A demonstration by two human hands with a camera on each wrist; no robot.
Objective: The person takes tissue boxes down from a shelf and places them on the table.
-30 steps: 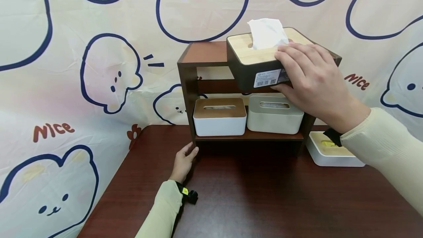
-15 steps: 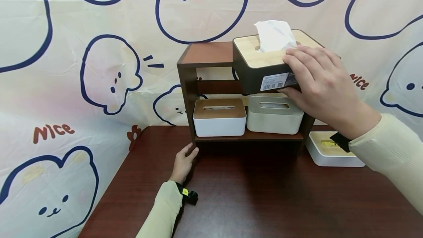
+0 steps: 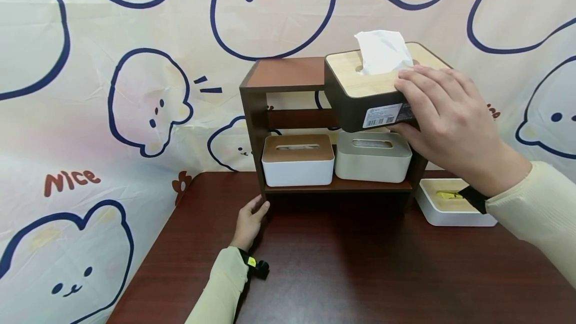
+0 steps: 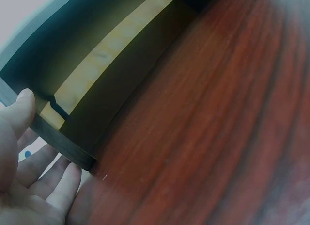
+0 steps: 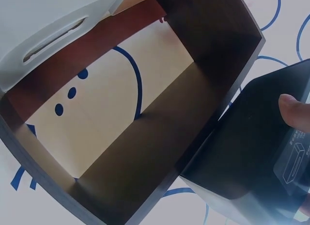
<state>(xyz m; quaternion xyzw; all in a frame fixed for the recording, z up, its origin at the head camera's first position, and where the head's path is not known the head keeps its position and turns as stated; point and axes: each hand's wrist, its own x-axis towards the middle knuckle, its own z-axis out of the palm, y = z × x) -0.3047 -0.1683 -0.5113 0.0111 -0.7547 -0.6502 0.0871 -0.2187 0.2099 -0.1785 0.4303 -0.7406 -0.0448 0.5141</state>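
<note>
My right hand holds a black tissue box with a pale wooden lid, a white tissue sticking out of its slot. Its fingers lie over the lid and the thumb is underneath, seen against the dark base in the right wrist view. The box hangs tilted in front of the upper right of a brown wooden shelf, hiding that corner. Low on the shelf's left side panel, my left hand grips the edge, thumb inside and fingers outside.
On the shelf's lower board sit a white tissue box with a brown lid and a grey-green tissue box. Right of the shelf, a white box with a wooden lid stands on the dark red table. A bear-patterned cloth hangs behind.
My right hand has carried the black tissue box a little to the right and slightly down, uncovering more of the shelf top. My left hand stays at the side panel.
</note>
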